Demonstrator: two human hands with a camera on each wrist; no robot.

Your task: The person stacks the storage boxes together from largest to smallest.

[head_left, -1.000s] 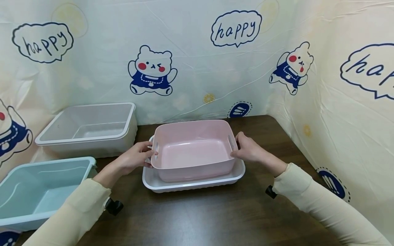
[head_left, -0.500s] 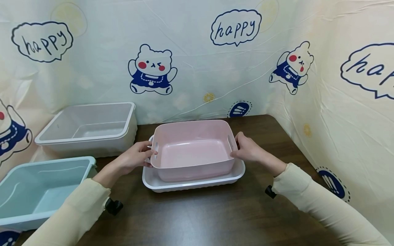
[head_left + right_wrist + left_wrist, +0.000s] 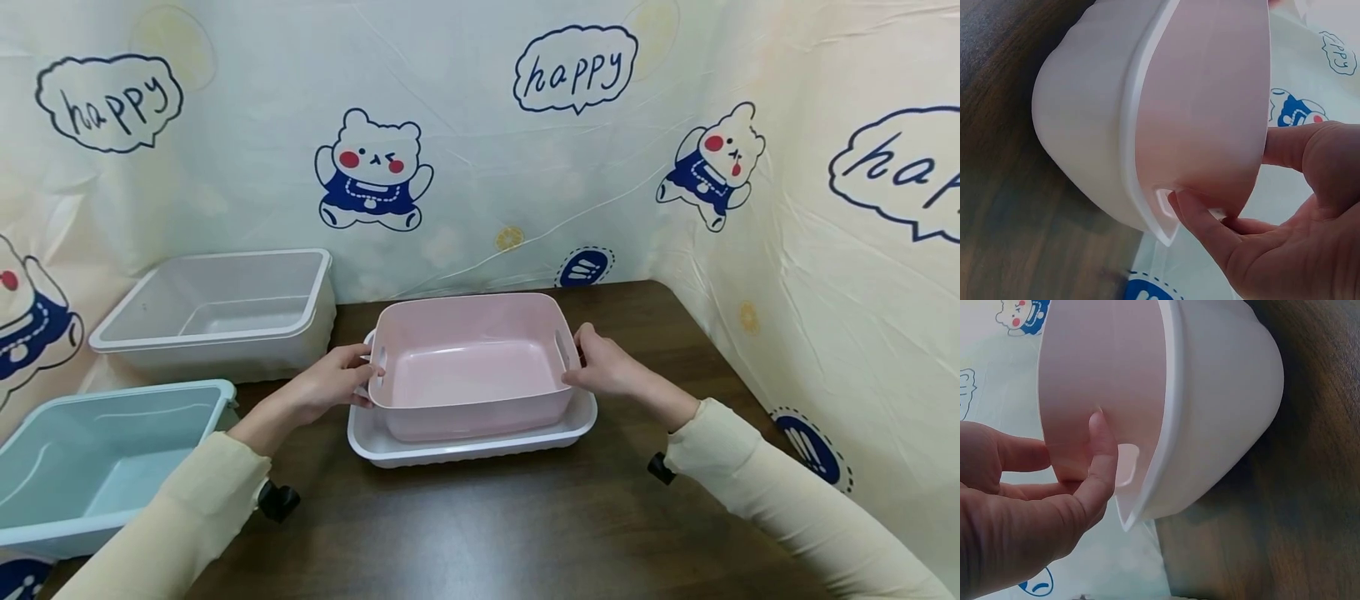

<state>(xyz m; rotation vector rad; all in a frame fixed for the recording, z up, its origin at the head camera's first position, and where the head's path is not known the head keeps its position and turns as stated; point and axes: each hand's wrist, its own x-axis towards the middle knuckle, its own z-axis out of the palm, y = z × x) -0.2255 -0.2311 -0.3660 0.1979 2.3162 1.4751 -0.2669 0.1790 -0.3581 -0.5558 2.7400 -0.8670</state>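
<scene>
A pink plastic storage bin (image 3: 465, 358) with a handle slot at each end sits inside a white bin (image 3: 480, 454), its upper part standing above the white rim. My left hand (image 3: 326, 387) grips its left end at the slot. In the left wrist view, the thumb and fingers (image 3: 1104, 440) pinch the pink wall, and part of the handle slot shows beside them. At the opposite end my right hand (image 3: 607, 364) holds the other slot. Its fingers (image 3: 1200, 225) reach the slot in the right wrist view, just above the white rim.
A light grey bin (image 3: 300, 358) stands at the back left, with a pale teal bin (image 3: 150, 387) in front of it near my left forearm. Beneath lies a dark wooden table (image 3: 480, 533). Printed cloth (image 3: 480, 108) hangs behind and along the sides.
</scene>
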